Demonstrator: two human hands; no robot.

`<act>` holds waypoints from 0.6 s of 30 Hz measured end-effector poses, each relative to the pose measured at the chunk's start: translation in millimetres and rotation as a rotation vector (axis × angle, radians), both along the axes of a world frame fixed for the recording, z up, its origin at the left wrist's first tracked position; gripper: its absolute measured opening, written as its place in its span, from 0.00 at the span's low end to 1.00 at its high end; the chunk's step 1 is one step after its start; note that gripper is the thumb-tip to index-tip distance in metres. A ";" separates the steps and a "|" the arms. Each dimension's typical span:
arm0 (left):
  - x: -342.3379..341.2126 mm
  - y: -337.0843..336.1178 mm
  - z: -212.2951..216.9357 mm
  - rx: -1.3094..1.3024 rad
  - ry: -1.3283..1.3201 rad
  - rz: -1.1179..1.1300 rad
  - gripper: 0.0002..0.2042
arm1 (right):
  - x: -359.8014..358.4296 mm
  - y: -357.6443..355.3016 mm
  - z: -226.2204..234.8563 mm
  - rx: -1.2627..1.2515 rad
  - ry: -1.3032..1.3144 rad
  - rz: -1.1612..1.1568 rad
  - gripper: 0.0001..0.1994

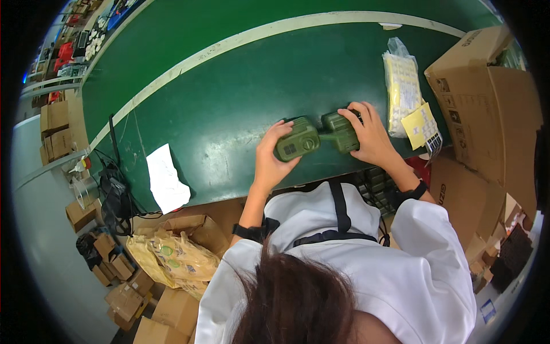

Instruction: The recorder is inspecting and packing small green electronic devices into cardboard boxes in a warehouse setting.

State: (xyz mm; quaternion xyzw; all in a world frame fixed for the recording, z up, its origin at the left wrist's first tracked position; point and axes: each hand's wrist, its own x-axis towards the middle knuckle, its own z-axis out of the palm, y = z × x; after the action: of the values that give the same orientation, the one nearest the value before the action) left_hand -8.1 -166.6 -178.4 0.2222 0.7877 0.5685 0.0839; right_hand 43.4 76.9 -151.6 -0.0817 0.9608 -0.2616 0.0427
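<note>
My left hand (pixel 272 159) is closed round a boxy green handheld device (pixel 297 143) with ribbed sides and a round dial-like part on its face. Close by on the right, my right hand (pixel 369 137) grips a second ribbed green handheld device (pixel 342 136), thumb and fingers on opposite sides. A short green piece bridges the gap between the two devices; I cannot tell which one it belongs to. Both are over the near part of the green table (pixel 229 109). My palms hide part of each device.
A clear bag of yellow-and-white sheets (pixel 403 86) lies right of my hands, beside a loose yellow sheet (pixel 421 126). A large open cardboard box (pixel 470 97) stands at far right. White paper (pixel 166 179) lies at left. A yellow bag (pixel 177 252) is below the table's left edge.
</note>
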 end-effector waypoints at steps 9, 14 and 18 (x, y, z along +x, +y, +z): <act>12.5 -8.4 45.7 -0.171 0.321 -0.102 0.15 | 1.3 -1.8 -1.1 0.006 0.004 -0.032 0.43; 12.7 -10.4 60.3 -0.208 0.580 -0.138 0.16 | 3.1 -1.0 -3.0 -0.010 0.012 -0.036 0.43; 12.3 -15.0 69.6 -0.207 0.692 -0.152 0.17 | 3.5 -1.6 -3.6 -0.023 0.023 -0.039 0.43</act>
State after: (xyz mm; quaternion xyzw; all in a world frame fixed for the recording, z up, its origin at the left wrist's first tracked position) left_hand 4.2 -181.6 -108.7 0.4496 0.8040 0.3692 -0.1234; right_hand 47.0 75.3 -155.2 -0.0663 0.9595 -0.2726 0.0253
